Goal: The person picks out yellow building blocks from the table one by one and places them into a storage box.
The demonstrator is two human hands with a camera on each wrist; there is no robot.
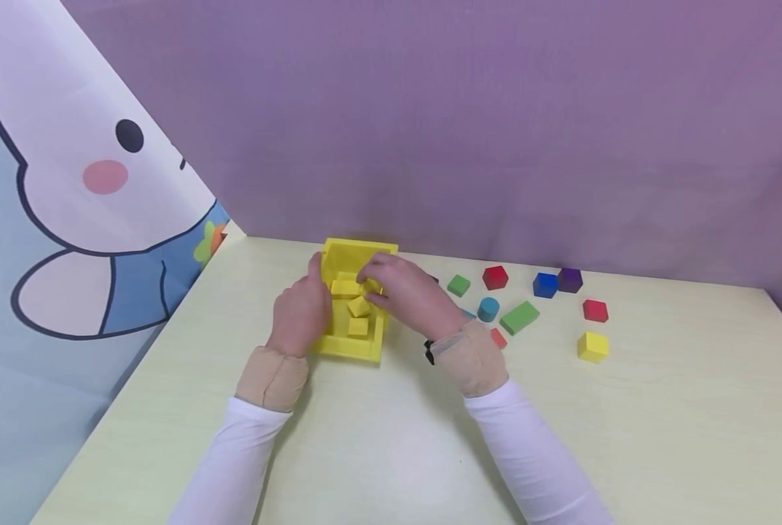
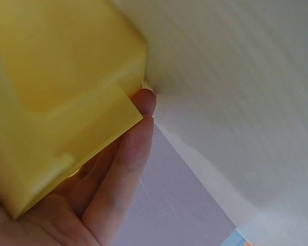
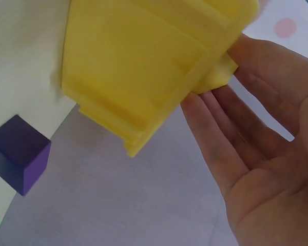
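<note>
A yellow box (image 1: pixel 348 350) stands at the back of the table with several yellow blocks (image 1: pixel 358 327) inside. My left hand (image 1: pixel 302 310) holds the box by its left side; in the left wrist view its fingers (image 2: pixel 126 159) lie along the outer wall under the rim. My right hand (image 1: pixel 413 292) reaches over the right wall and pinches a yellow block (image 3: pixel 219 74) between thumb and fingers. In the right wrist view that block shows just past the box's rim, partly hidden by the wall.
Right of the box lie a red block (image 1: pixel 495 277), green blocks (image 1: pixel 519 318), a blue cylinder (image 1: pixel 488 309), a blue cube (image 1: pixel 545 285), a purple block (image 1: pixel 570 280), another red block (image 1: pixel 595 310) and a yellow cube (image 1: pixel 592 347). A purple cloth (image 1: pixel 463 146) hangs behind the table.
</note>
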